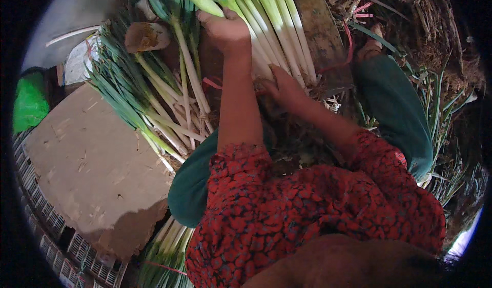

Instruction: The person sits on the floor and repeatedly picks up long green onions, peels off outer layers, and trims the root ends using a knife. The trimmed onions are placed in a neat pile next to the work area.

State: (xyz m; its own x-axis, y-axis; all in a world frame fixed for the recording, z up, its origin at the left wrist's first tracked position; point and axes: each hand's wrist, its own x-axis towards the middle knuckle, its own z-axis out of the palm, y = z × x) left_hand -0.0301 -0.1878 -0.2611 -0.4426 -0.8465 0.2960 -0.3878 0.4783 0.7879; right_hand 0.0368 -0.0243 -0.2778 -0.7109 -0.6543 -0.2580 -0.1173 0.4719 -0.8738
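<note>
A thick bundle of leeks (266, 26) with white stalks and green tops lies in front of me, across my lap. My left hand (225, 29) rests on top of it and grips the stalks near the green part. My right hand (287, 88) holds the white root ends of the same bundle, fingers curled around them. A second loose pile of leeks (148, 98) lies to the left, roots toward me. Both forearms come out of red patterned sleeves.
A brown cardboard sheet (92, 165) covers a plastic crate (51, 221) at the left. A worn wooden board (320, 31) lies under the bundle. More leeks (169, 252) lie below the cardboard. Dry trimmings and straw (425, 26) cover the ground at right. A green bag (28, 101) sits far left.
</note>
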